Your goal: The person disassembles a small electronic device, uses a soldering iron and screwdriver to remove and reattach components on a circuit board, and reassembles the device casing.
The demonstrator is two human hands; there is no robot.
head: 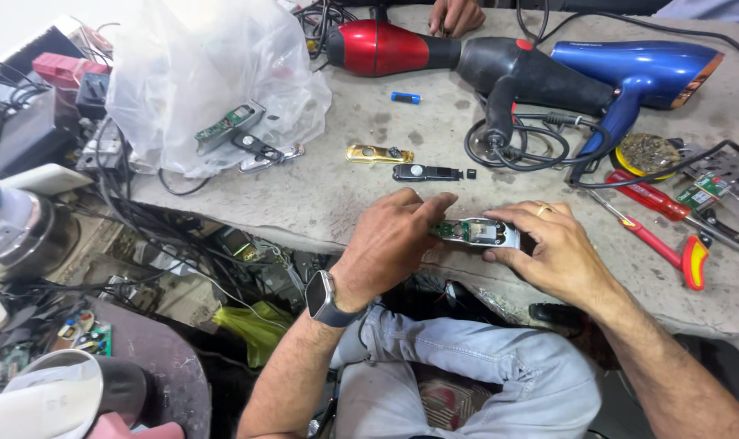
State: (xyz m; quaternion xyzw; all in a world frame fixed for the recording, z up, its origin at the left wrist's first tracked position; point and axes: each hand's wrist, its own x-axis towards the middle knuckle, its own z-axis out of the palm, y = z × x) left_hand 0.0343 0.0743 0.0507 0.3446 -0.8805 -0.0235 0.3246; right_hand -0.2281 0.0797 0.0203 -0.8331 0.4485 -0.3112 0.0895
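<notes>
An opened trimmer point(477, 233), silver with its green circuit board showing, is held at the near edge of the bench point(345, 195) between both hands. It is clamped at its left end by the fingers of the left hand point(390, 244) and gripped round its right end by the right hand point(548, 248). Just beyond it a black cover point(426, 172) and a gold plate point(377, 154) are laid. Farther off, a red dryer point(385, 47) and a blue dryer point(638, 73) are seen. To the right a red screwdriver point(658, 240) is lying. Another person's hand point(456, 15) is rested at the far edge.
</notes>
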